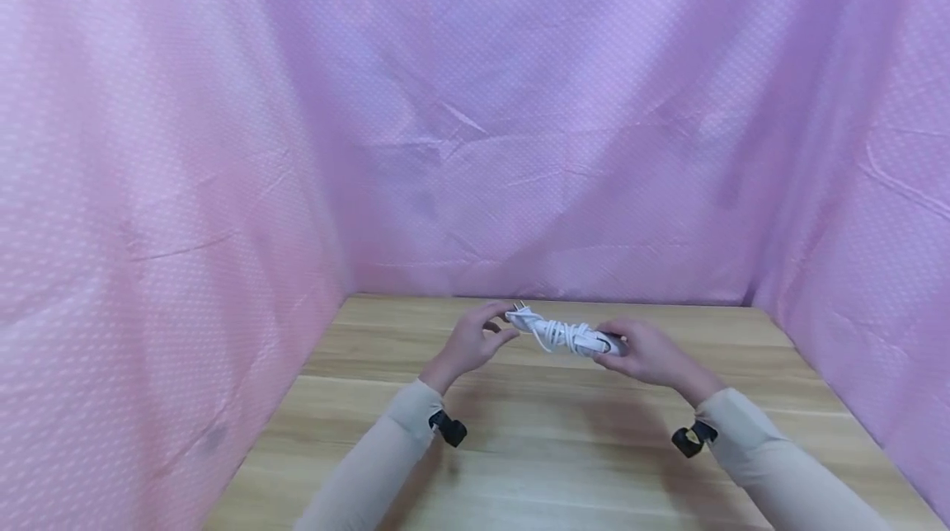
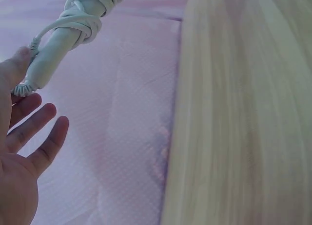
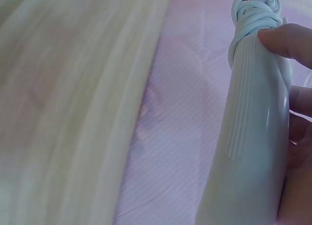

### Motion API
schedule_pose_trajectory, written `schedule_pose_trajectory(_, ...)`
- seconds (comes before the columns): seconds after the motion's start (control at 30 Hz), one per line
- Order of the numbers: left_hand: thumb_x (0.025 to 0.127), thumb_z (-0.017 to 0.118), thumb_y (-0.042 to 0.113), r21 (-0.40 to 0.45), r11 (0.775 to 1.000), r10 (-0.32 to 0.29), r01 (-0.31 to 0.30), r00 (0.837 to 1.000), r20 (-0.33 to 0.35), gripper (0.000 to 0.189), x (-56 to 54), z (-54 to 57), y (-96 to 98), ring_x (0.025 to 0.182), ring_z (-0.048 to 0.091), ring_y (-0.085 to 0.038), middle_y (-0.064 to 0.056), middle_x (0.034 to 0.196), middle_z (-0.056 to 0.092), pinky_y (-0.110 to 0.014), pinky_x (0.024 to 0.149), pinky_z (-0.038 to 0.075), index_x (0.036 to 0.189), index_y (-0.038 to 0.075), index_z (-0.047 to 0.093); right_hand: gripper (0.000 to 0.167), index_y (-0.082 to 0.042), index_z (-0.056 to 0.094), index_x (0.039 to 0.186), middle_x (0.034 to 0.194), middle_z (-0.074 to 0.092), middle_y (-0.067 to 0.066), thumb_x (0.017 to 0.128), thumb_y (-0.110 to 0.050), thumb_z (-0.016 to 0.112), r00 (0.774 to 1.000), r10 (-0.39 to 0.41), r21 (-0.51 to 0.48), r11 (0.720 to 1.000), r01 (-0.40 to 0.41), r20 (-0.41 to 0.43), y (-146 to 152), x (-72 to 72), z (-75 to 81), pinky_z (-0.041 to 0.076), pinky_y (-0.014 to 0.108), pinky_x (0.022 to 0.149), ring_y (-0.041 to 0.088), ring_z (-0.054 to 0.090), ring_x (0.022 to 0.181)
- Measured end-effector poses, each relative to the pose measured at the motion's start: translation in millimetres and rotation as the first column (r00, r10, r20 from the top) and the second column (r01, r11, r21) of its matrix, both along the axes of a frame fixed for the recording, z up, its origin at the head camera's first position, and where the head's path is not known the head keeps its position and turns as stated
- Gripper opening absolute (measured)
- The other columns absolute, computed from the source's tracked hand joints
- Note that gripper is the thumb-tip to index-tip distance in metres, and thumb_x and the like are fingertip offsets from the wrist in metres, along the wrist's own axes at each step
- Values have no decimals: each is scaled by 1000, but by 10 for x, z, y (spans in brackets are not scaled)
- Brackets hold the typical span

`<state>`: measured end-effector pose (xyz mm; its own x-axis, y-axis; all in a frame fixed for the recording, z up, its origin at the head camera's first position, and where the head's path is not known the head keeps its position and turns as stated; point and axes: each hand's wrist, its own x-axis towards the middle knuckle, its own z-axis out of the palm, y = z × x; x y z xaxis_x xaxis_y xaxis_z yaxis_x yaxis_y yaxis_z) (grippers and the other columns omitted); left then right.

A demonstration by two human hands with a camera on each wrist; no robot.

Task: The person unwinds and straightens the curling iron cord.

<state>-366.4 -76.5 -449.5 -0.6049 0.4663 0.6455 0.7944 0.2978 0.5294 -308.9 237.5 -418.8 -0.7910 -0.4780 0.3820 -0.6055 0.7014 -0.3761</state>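
Observation:
A slim white corded appliance that looks like a hair straightener is held up between both hands over the wooden table. Its white cord is wound several times round the middle, and two metal plug prongs show at its left end in the head view. My left hand pinches that cord end with thumb and forefinger, the other fingers spread loosely. At the opposite end, my right hand grips the smooth ridged body, thumb on top near the coils and fingers behind it.
The light wooden table lies under both hands. Pink dotted cloth hangs behind it and on both sides. A black wrist device is strapped at the left sleeve, and a similar one at the right.

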Motion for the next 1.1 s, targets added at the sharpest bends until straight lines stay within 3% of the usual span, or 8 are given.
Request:
schedule_pose_trajectory(0.27,87,71,3,145,987,75,-71,997,-18,20,10,143,-141,89,68,-25,-12,102,71,-26,74,59,106,0,69,30,-10,71,102,85,67,-9,78,-23,81,996,73,1,997,-73,-51,-153,-99,214,48,22,63,2,55,71)
schedule_pose_trajectory(0.43,84,68,-10,202,979,2,-6,1000,18,37,119,330,-195,97,66,-38,-24,113,65,-42,79,59,120,-8,60,33,-7,71,107,90,69,-3,79,-22,80,995,100,3,995,-100,7,-226,-117,340,48,20,60,3,57,72)
schedule_pose_trajectory(0.57,84,64,-16,145,987,-66,66,998,-3,36,167,440,-242,109,62,-43,-28,123,61,-43,89,56,119,-13,60,35,-7,70,110,92,69,-2,81,-26,78,994,102,42,994,-104,41,-255,-131,405,47,20,60,3,56,71)
schedule_pose_trajectory(0.67,84,65,-15,92,993,-72,72,997,3,30,136,442,-285,111,62,-39,-25,120,64,-36,93,54,113,-10,65,37,-8,69,110,92,69,-3,81,-28,78,994,102,64,992,-105,45,-261,-148,430,46,20,58,2,55,70)
schedule_pose_trajectory(0.87,83,72,-4,38,999,-25,24,999,24,25,90,406,-385,107,67,-27,-14,115,70,-26,93,52,108,1,72,34,-10,70,108,90,69,-4,80,-28,79,992,120,68,990,-123,49,-280,-188,443,46,19,57,2,55,68)
schedule_pose_trajectory(1.1,81,75,-2,-20,999,47,-49,995,-93,20,120,411,-436,97,71,-23,-10,104,74,-25,87,56,100,2,75,30,-13,71,103,89,67,-7,79,-28,80,988,157,70,985,-157,5,-307,-215,413,46,19,59,3,55,71)
